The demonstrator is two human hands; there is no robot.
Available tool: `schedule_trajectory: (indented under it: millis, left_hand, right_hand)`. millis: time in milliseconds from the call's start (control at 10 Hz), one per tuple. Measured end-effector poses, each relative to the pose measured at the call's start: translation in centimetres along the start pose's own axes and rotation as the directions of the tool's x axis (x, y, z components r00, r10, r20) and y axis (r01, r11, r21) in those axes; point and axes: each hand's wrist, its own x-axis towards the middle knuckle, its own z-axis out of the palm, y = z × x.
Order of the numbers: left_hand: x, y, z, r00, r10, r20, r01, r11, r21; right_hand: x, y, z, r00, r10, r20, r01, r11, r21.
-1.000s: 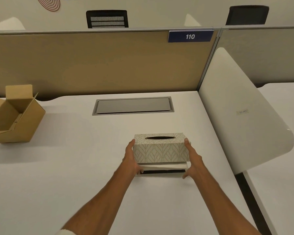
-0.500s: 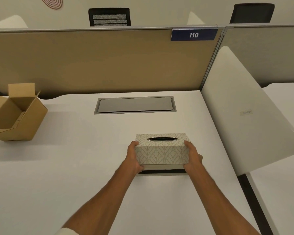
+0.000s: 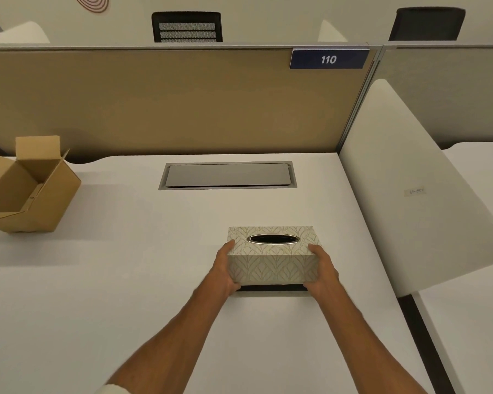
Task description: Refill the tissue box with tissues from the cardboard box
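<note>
A beige patterned tissue box (image 3: 272, 265) with a dark oval slot on top stands on the white desk (image 3: 125, 280), a dark strip of its base showing under the front. My left hand (image 3: 225, 273) clasps its left end and my right hand (image 3: 322, 270) clasps its right end. No tissue shows in the slot. An open brown cardboard box (image 3: 26, 191) lies tipped on the desk at the far left; what I can see of its inside looks bare.
A grey cable hatch (image 3: 228, 175) is set into the desk behind the tissue box. A tan partition (image 3: 168, 103) with a "110" sign closes the back. A white curved divider (image 3: 410, 180) borders the right side.
The patterned cover has come down over its base, so the white strip seen below it earlier is gone and only a thin dark gap remains. Both hands stayed at the box's ends.
</note>
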Motion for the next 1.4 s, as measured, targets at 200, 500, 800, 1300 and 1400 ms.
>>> schedule_trajectory:
  millis: [200,500,800,1300,1400]
  left_hand:
    - [0.8,-0.8,-0.5,1.0,0.027,0.009,-0.026,0.998,-0.065]
    - [1.4,-2.5,-1.1,0.964,0.113,-0.241,-0.101,0.993,0.059]
    - [1.9,-3.5,-2.1,0.951,0.162,-0.262,-0.12,0.979,0.167]
    - [1.6,-3.0,-4.4,0.944,0.295,-0.146,-0.196,0.861,0.47]
    - [1.3,-2.1,-4.9,0.915,0.381,-0.133,-0.268,0.819,0.507]
  right_hand:
    - [0.2,0.6,-1.1,0.997,0.016,0.076,-0.017,1.0,0.008]
    - [0.6,1.3,-3.0,0.999,-0.009,-0.044,0.001,0.986,-0.166]
    - [1.2,2.1,-4.4,0.992,-0.11,-0.065,0.076,0.917,-0.392]
    - [0.6,3.3,-4.6,0.924,-0.381,-0.025,0.3,0.763,-0.572]
    - [-0.1,3.3,-4.0,0.869,-0.487,-0.085,0.336,0.707,-0.622]
